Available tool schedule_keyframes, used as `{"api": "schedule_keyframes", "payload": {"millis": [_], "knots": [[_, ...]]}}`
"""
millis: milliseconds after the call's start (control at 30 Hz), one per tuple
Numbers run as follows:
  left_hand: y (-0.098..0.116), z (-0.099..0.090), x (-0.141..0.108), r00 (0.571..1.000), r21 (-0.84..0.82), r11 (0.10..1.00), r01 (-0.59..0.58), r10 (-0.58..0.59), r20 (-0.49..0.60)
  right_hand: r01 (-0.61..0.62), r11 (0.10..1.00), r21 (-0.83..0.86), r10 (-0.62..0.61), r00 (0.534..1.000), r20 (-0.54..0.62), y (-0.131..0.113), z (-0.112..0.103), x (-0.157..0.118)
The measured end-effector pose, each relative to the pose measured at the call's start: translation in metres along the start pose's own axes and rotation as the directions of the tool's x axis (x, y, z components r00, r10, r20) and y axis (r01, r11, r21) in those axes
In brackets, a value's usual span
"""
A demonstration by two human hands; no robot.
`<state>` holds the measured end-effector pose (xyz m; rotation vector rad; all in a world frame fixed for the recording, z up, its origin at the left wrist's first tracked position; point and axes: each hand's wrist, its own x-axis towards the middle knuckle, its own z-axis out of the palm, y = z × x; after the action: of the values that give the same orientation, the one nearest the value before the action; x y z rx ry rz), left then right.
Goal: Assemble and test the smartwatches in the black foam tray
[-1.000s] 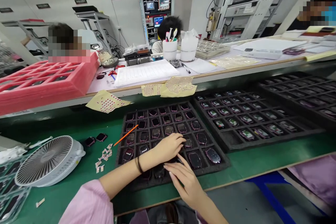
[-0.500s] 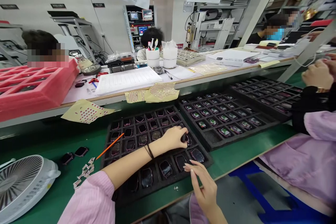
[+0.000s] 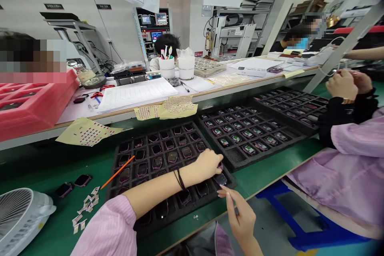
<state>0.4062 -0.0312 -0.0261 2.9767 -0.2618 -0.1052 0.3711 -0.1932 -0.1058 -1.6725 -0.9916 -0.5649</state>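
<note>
My left hand [image 3: 209,165] reaches across a black foam tray [image 3: 168,217] of dark watch cases. Its curled fingers are closed on a dark watch case [image 3: 221,165] at the tray's right side, mostly hidden by the fingers. Just in front, another watch case [image 3: 221,179] lies in its compartment. My right hand [image 3: 240,210] is palm up by the tray's near right corner, thumb and fingers apart, fingertips close to that case, with nothing visible in it. An orange stick [image 3: 117,172] lies across the tray's left part.
Further black trays [image 3: 244,162] adjoin on the right. A white fan [image 3: 22,216], two loose watch cases [image 3: 83,180] and small paper pieces [image 3: 87,204] are at left. A shelf edge [image 3: 210,95] runs behind. Another person's hands [image 3: 345,84] are at right.
The view has shifted, with the scene sliding left. My left hand has come down over the compartment, its watch case now less visible. My right hand has moved slightly right.
</note>
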Motion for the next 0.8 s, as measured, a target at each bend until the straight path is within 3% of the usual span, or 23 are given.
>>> {"api": "schedule_keyframes", "payload": {"millis": [167, 267, 400, 500, 600, 800], "knots": [[0.042, 0.011, 0.009, 0.982, -0.014, 1.0, 0.016, -0.013, 0.19, -0.005, 0.994, -0.11, -0.001, 0.999, -0.053, 0.001, -0.01, 0.005], [0.05, 0.02, 0.015, 0.975, -0.004, 0.999, 0.048, -0.046, 0.216, -0.02, 0.986, -0.167, 0.008, 0.997, -0.072, 0.002, -0.015, 0.003], [0.038, 0.017, 0.008, 0.976, -0.021, 0.999, 0.03, -0.024, 0.218, -0.015, 0.981, -0.195, -0.003, 0.996, -0.091, 0.004, -0.019, 0.001], [0.024, 0.005, -0.011, 0.991, -0.075, 0.997, 0.004, 0.006, 0.134, -0.011, 0.979, -0.206, -0.01, 0.995, -0.101, 0.006, -0.021, 0.001], [0.018, -0.006, -0.033, 0.996, -0.072, 0.996, 0.057, -0.052, 0.076, -0.016, 0.977, -0.212, -0.006, 0.995, -0.101, 0.007, -0.021, 0.003], [0.021, 0.0, -0.051, 0.962, 0.016, 0.99, 0.144, -0.143, 0.233, -0.016, 0.985, -0.171, 0.003, 0.997, -0.073, 0.007, -0.013, 0.002]]}}
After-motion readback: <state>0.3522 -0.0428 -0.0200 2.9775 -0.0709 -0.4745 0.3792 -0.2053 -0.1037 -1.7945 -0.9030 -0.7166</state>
